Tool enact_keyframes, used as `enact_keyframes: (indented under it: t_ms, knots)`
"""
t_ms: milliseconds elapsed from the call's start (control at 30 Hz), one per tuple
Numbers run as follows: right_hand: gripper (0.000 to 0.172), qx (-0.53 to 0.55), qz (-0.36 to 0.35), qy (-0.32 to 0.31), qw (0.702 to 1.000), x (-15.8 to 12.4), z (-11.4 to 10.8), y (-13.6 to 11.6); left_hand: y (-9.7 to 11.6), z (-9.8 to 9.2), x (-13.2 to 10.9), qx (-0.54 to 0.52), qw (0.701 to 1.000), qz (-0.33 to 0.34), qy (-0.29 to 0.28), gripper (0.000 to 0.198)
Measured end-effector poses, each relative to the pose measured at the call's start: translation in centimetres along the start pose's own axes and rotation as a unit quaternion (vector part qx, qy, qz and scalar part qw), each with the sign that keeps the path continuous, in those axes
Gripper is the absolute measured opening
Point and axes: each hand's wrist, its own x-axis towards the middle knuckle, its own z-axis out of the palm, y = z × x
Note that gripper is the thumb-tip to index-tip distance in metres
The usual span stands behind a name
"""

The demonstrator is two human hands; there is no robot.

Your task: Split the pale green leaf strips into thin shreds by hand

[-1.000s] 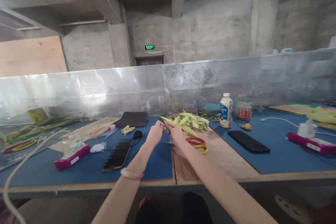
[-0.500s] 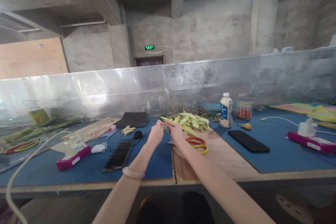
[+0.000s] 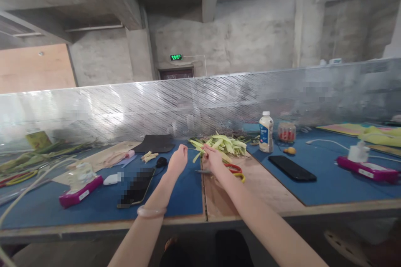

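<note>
My left hand (image 3: 178,160) is closed in a pinch above the blue mat, a pale bracelet on its wrist. My right hand (image 3: 213,159) is also pinched, a short way to the right. A thin strand (image 3: 195,148) runs nearly level between the fingers of both; its ends are hidden in the grips. Right behind the right hand lies a heap of pale green leaf strips (image 3: 230,143). Scissors with red and yellow handles (image 3: 233,168) rest on the wooden board, partly covered by the right forearm, blades pointing left.
Left of the hands are a phone (image 3: 138,187), a purple power strip (image 3: 82,192) and small pale pieces (image 3: 149,157). On the right stand a bottle (image 3: 266,133) and a jar (image 3: 287,132), with another phone (image 3: 292,168). A perforated metal screen (image 3: 150,108) closes off the back.
My hands have moved apart from nearly touching, the left one going left, and the thin strand now shows between them. The view has shifted slightly to the right.
</note>
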Motion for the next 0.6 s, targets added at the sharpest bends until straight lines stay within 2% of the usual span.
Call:
enact_keyframes:
  t_ms: [100, 200, 267, 367, 433, 533, 600]
  knots:
    - [0.028, 0.007, -0.004, -0.008, 1.000, 0.6, -0.3, 0.1, -0.2, 0.2, -0.1, 0.018, 0.998, 0.037, -0.038, 0.020]
    - [0.028, 0.009, -0.005, -0.024, 1.000, 0.6, 0.1, 0.0, 0.0, 0.7, -0.2, -0.034, 0.989, 0.113, -0.085, 0.019]
    - [0.028, 0.007, -0.004, -0.036, 0.999, 0.3, 0.4, -0.3, 0.2, 0.8, -0.3, -0.072, 0.984, 0.130, -0.095, 0.022]
    - [0.024, 0.008, -0.001, -0.069, 0.998, -0.2, 0.5, -0.6, 0.5, 0.7, -0.3, -0.094, 0.983, 0.129, -0.093, 0.024]
    - [0.022, 0.016, 0.007, -0.113, 0.993, -0.6, 0.4, -0.7, 0.5, 0.5, -0.2, -0.089, 0.982, 0.141, -0.089, 0.024]
    - [0.031, 0.026, 0.030, -0.195, 0.980, -0.9, 0.2, -0.8, 0.2, 0.4, 0.0, -0.066, 0.981, 0.169, -0.065, 0.022]
    - [0.039, 0.018, 0.041, -0.227, 0.973, -1.1, 0.1, -0.8, 0.0, 0.3, 0.2, -0.047, 0.981, 0.181, -0.042, 0.024]
